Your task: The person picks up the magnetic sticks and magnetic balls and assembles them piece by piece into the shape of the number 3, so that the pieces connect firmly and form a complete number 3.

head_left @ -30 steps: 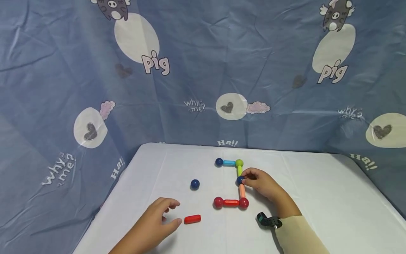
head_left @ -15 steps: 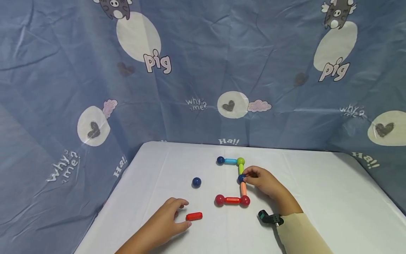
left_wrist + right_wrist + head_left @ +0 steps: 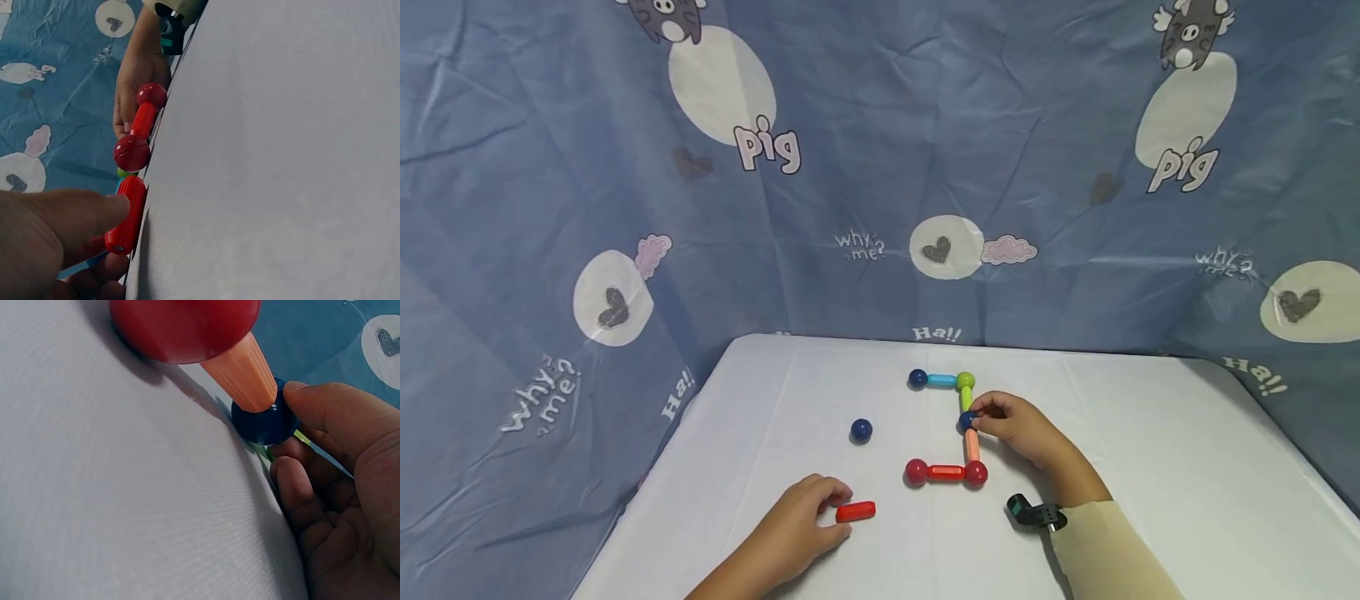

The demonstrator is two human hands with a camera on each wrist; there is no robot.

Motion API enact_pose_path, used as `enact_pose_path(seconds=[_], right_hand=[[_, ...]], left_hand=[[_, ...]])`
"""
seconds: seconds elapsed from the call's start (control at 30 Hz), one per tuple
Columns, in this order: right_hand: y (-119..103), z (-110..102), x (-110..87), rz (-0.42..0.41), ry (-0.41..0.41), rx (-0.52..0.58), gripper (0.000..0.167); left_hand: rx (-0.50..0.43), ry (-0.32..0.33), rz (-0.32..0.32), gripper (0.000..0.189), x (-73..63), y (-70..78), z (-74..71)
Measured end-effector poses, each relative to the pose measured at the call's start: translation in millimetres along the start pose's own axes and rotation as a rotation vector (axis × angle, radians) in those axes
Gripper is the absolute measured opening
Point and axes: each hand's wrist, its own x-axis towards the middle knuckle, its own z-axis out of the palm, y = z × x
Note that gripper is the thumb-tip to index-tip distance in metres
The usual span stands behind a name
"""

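Note:
My left hand (image 3: 805,521) is at the left end of a loose red rod (image 3: 855,512), its thumb and fingers on either side. In the left wrist view the thumb overlaps the red rod (image 3: 128,215). With thumb and fingertips, my right hand (image 3: 1018,429) pinches a dark blue ball (image 3: 967,420) in the middle of a chain. In the right wrist view an orange rod (image 3: 244,375) meets that blue ball (image 3: 265,422). The chain runs on through a lime rod (image 3: 966,399), a lime ball (image 3: 966,381) and a light blue rod (image 3: 942,380).
A second dark blue ball (image 3: 861,430) lies alone left of the chain. The chain's near end has a red rod (image 3: 946,472) between two red balls (image 3: 917,472); its far end has another blue ball (image 3: 917,379). A patterned blue cloth (image 3: 850,167) hangs behind the white table (image 3: 1112,433).
My left hand has moved right, from beside the loose red rod to around its left end. My right hand stays on the blue ball, and the chain keeps its place.

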Motion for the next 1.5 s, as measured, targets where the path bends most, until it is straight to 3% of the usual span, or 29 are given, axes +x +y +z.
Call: enact_pose_path(seconds=[0.17,0.77,1.0,1.17,1.5], right_hand=[[0,0,0.2,0.004,-0.001,0.002,0.026],[-2,0,1.8,0.014,0.003,0.007,0.026],[0,-1,1.7,0.013,0.004,0.003,0.025],[0,-3,2.2,0.008,0.005,-0.009,0.027],[0,-1,1.0,0.004,0.001,0.029,0.024]], left_hand=[[0.025,0.015,0.009,0.022,1.5,-3.9,4.5],[0.021,0.043,-0.034,0.018,4.4,-2.2,7.3],[-0.045,0.067,-0.018,0.015,6.0,-2.4,4.0],[-0.09,0.085,0.026,0.015,12.2,1.5,-1.0],[-0.059,0.128,0.075,0.015,39.2,15.7,-6.9]])
